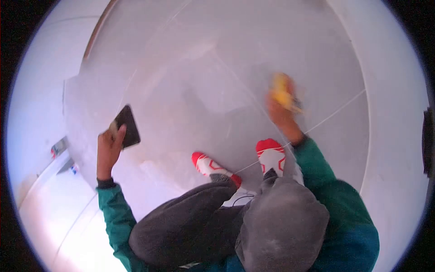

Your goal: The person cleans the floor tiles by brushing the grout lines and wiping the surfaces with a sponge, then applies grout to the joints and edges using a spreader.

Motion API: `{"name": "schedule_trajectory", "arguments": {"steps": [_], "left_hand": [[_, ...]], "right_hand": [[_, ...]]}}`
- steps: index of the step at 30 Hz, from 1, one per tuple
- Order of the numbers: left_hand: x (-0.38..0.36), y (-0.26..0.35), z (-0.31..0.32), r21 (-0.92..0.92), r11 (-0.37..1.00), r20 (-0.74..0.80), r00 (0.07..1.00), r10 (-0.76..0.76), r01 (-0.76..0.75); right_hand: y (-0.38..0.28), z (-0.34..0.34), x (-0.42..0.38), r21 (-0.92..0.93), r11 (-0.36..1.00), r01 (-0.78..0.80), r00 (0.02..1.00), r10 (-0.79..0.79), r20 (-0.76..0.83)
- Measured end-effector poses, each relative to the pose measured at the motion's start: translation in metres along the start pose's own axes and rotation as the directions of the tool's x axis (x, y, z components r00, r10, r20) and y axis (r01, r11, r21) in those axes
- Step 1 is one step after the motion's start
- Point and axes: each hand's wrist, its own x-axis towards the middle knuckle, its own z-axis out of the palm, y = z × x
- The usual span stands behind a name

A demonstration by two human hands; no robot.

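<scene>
My left hand [108, 148] grips a dark flat rectangular object [128, 127], its thumb lying across the near face. A pale edge shows along the object's left side; its exact kind is unclear. Out to the right, my right hand [280, 108] is closed around a yellow object [282, 90], smeared by motion and held low over the grey tiled floor [181, 63]. Thin light joint lines cross the floor, and whitish smears mark its surface. Both arms are in green sleeves with dark cuffs.
My feet in white and red socks [272, 156] stand on the tiles between my hands, knees bent in dark trousers [281, 222]. A pale wall [389, 104] curves along the right. Small items [60, 147] lie by a doorway-like edge at left.
</scene>
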Motion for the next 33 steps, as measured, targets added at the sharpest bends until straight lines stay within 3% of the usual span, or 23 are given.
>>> {"name": "schedule_trajectory", "arguments": {"steps": [1, 2, 3, 4, 6, 8, 10, 11, 13, 14, 15, 19, 20, 21, 23, 26, 28, 29, 30, 31, 33], "left_hand": [[0.0, 0.008, 0.0, -0.023, 1.0, -0.042, 0.999, -0.002, 0.002], [0.001, 0.017, 0.0, -0.054, 0.998, -0.083, 0.997, 0.006, -0.011], [0.0, 0.022, -0.002, -0.046, 0.999, -0.084, 0.996, 0.001, -0.005], [-0.001, 0.028, -0.003, -0.08, 0.996, -0.098, 0.995, 0.033, -0.041], [0.006, 0.03, -0.001, -0.104, 0.992, -0.109, 0.992, 0.062, -0.074], [0.008, 0.021, -0.003, -0.139, 0.985, -0.096, 0.991, 0.089, -0.102], [0.009, 0.007, 0.001, -0.1, 0.994, -0.126, 0.991, 0.039, -0.051], [0.008, 0.005, 0.001, -0.115, 0.992, -0.06, 0.997, -0.055, 0.048], [0.003, -0.017, 0.005, -0.125, 0.988, -0.054, 0.993, -0.103, 0.095], [0.0, -0.025, 0.008, -0.151, 0.983, -0.046, 0.992, -0.113, 0.105], [-0.003, -0.029, 0.01, -0.188, 0.973, -0.053, 0.988, -0.144, 0.132], [-0.01, -0.045, 0.004, -0.03, 0.974, 0.01, 0.974, -0.225, 0.225], [-0.006, -0.051, 0.007, 0.013, 0.998, -0.084, 0.995, -0.055, 0.056], [-0.003, -0.052, 0.009, 0.066, 0.992, -0.171, 0.978, 0.122, -0.112], [-0.001, -0.032, 0.002, 0.073, 0.991, -0.171, 0.977, 0.125, -0.114], [0.001, -0.013, -0.003, 0.115, 0.98, -0.204, 0.961, 0.185, -0.164], [0.004, -0.002, -0.004, 0.166, 0.959, -0.269, 0.925, 0.268, -0.229], [0.001, 0.001, 0.001, 0.221, 0.942, -0.27, 0.912, 0.309, -0.253], [-0.007, 0.004, 0.009, 0.277, 0.92, -0.248, 0.904, 0.347, -0.277], [-0.017, 0.015, 0.022, 0.348, 0.905, -0.212, 0.92, 0.33, -0.245], [-0.048, 0.037, 0.072, 0.462, 0.873, -0.097, 0.969, 0.227, -0.158]], "right_hand": [[-0.035, 0.05, 0.03, -0.001, 0.995, 0.101, 0.994, -0.101, 0.032], [-0.085, 0.079, 0.062, 0.145, 0.989, -0.001, 0.999, -0.004, 0.034], [-0.107, 0.115, 0.086, 0.089, 0.994, -0.069, 0.994, 0.061, 0.087], [-0.124, 0.137, 0.111, 0.18, 0.983, -0.028, 0.985, -0.004, 0.175], [-0.147, 0.152, 0.141, 0.11, 0.994, -0.028, 0.953, -0.007, 0.303], [-0.146, 0.126, 0.152, 0.082, 0.991, 0.104, 0.974, -0.118, 0.192], [-0.102, 0.083, 0.141, 0.222, 0.961, 0.163, 0.975, -0.192, 0.114], [-0.069, 0.053, 0.126, 0.327, 0.936, 0.13, 0.98, -0.172, 0.103], [0.005, -0.021, 0.076, 0.521, 0.853, -0.035, 0.994, -0.027, 0.11], [0.011, -0.075, 0.058, 0.33, 0.932, -0.149, 0.986, 0.115, 0.121], [0.048, -0.124, 0.028, 0.132, 0.984, -0.119, 0.99, 0.106, 0.098], [0.089, -0.26, -0.079, -0.061, 0.863, -0.502, 0.86, 0.505, 0.077], [0.09, -0.267, -0.104, -0.106, 0.822, -0.56, 0.819, 0.569, 0.081], [0.087, -0.258, -0.129, -0.149, 0.796, -0.587, 0.793, 0.602, 0.091], [0.059, -0.196, -0.151, -0.18, 0.815, -0.55, 0.799, 0.577, 0.169], [-0.03, -0.045, -0.091, -0.005, 0.97, -0.244, 0.918, 0.233, 0.321], [-0.101, 0.06, -0.014, 0.077, 0.997, -0.011, 0.972, -0.007, 0.235], [-0.133, 0.097, 0.029, 0.08, 0.997, 0.005, 0.976, -0.022, 0.215], [-0.161, 0.112, 0.068, 0.099, 0.979, -0.18, 0.89, 0.119, 0.441], [-0.177, 0.121, 0.096, 0.11, 0.975, -0.192, 0.871, 0.117, 0.476], [-0.201, 0.1, 0.137, 0.087, 0.99, 0.112, 0.944, -0.133, 0.302]]}}
